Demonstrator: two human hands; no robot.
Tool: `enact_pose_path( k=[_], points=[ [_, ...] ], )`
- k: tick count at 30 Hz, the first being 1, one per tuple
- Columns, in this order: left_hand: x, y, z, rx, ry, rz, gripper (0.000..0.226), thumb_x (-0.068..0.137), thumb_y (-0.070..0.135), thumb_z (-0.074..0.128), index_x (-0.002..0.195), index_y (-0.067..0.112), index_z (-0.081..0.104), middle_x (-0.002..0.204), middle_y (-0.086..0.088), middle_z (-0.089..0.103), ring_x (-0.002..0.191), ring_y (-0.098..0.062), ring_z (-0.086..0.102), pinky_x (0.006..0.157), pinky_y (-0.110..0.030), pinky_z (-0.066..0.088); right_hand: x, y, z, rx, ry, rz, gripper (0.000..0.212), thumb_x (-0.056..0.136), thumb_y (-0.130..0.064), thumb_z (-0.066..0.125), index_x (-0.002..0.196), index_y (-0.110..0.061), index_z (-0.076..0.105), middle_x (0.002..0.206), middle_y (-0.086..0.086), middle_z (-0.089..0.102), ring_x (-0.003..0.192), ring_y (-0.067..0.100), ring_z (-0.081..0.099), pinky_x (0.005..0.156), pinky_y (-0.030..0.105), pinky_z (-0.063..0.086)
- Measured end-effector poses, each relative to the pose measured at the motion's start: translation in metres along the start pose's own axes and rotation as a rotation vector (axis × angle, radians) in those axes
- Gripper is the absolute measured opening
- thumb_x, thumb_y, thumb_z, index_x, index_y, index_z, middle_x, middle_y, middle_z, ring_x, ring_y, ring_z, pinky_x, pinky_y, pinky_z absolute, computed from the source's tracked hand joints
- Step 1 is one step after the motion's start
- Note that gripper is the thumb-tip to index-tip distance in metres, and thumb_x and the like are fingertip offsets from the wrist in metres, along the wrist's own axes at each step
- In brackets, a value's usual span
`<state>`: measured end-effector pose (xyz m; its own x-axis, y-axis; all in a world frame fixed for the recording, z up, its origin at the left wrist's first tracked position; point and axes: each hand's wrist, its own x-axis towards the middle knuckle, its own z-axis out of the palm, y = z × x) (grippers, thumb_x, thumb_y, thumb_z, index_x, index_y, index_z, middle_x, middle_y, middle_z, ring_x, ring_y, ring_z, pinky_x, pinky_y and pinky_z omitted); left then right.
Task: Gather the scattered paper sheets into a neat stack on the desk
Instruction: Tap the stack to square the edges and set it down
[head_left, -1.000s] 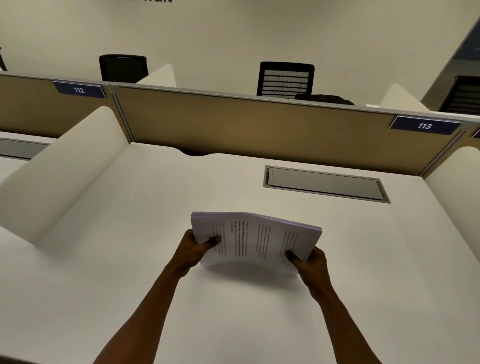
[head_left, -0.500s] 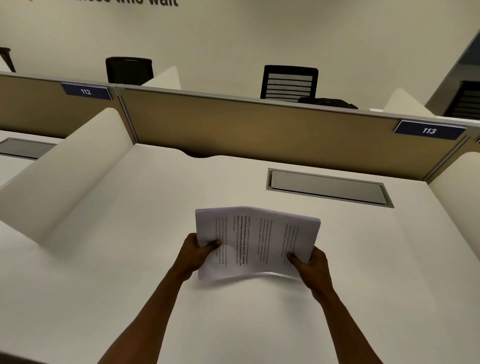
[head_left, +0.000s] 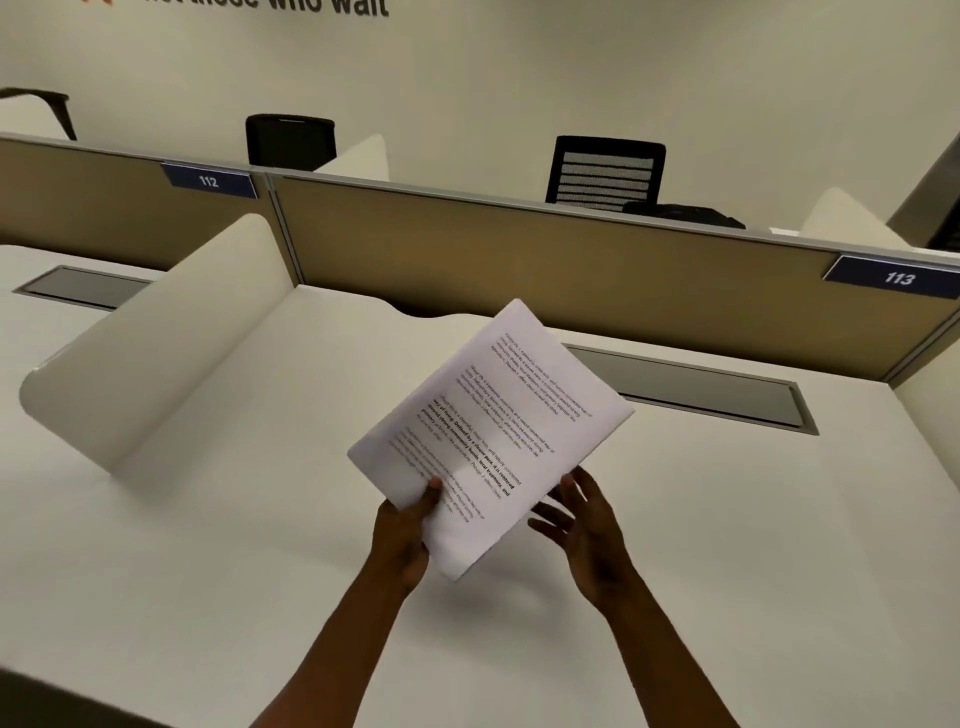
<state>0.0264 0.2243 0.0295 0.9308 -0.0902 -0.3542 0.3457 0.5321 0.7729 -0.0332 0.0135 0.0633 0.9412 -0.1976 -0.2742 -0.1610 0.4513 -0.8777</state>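
Since a moment before, the stack of printed sheets (head_left: 491, 436) had swung from lying level between both hands to standing tilted and turned on the diagonal, and the right hand had come off it.

In the head view, the left hand (head_left: 402, 538) was clamped on the stack's lower left edge, thumb on the printed top page, the rest of the fingers hidden behind the paper. The stack was raised clear above the white desk (head_left: 208, 519), its far corner pointing up toward the tan partition (head_left: 519, 249), its shadow falling on the desk below. The right hand (head_left: 582, 519) hovered just beside the stack's lower right edge, fingers spread apart and empty; whether a fingertip brushed the paper could not be told. Behind the stack, the grey cable hatch (head_left: 701, 387) sat flush in the desk, partly covered by the sheets. The label 113 (head_left: 896, 277) showed on the partition at right, 112 (head_left: 209, 181) at left, and a black mesh chair (head_left: 605, 169) stood beyond.
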Motion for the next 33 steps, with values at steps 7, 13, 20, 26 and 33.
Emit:
enact_pose_path(
  k=[7,13,20,26,33],
  points=[
    [-0.015,-0.007,-0.007,0.034,0.065,-0.084,0.043,0.087,0.005,0.070,0.128,0.010,0.059,0.121,-0.012,0.071,0.112,-0.031,0.068,0.089,-0.046,0.058,0.011,0.020,0.034,-0.014,0.122,-0.027,0.044,0.094,0.000,0.056,0.124,-0.032,0.053,0.117,-0.004,0.068,0.105,0.019,0.067,0.072,0.039,0.060],
    [0.009,0.035,-0.047,0.171,0.282,-0.037,0.051,0.083,0.016,0.078,0.131,0.015,0.060,0.125,-0.009,0.067,0.112,-0.028,0.066,0.081,-0.034,0.059,0.025,0.026,0.038,-0.094,0.148,0.039,0.046,0.093,-0.001,0.057,0.131,-0.026,0.049,0.119,-0.003,0.065,0.106,0.020,0.064,0.072,0.036,0.059],
    [0.060,0.117,-0.064,0.923,0.297,0.100,0.058,0.083,0.053,0.070,0.134,0.029,0.056,0.126,0.004,0.062,0.117,-0.018,0.058,0.103,-0.040,0.048,0.050,0.027,0.069,-0.204,0.032,0.042,0.043,0.094,-0.004,0.058,0.130,-0.026,0.049,0.118,-0.003,0.065,0.105,0.021,0.065,0.068,0.033,0.059],
    [0.089,0.150,-0.070,0.983,0.083,-0.026,0.037,0.094,0.047,0.058,0.121,0.022,0.066,0.117,-0.001,0.069,0.109,-0.023,0.065,0.102,-0.045,0.051,0.081,0.036,0.102,-0.259,-0.090,0.089,0.043,0.093,-0.007,0.059,0.132,-0.024,0.051,0.122,-0.003,0.067,0.108,0.024,0.066,0.080,0.043,0.058],
    [0.101,0.140,-0.107,0.941,0.260,-0.025,0.031,0.098,0.019,0.057,0.128,0.015,0.060,0.117,-0.004,0.063,0.105,-0.022,0.061,0.098,-0.035,0.049,0.121,0.073,0.139,-0.397,-0.065,0.232,0.036,0.094,-0.012,0.059,0.126,-0.028,0.050,0.127,0.000,0.063,0.110,0.023,0.064,0.087,0.049,0.056]
  ],
)
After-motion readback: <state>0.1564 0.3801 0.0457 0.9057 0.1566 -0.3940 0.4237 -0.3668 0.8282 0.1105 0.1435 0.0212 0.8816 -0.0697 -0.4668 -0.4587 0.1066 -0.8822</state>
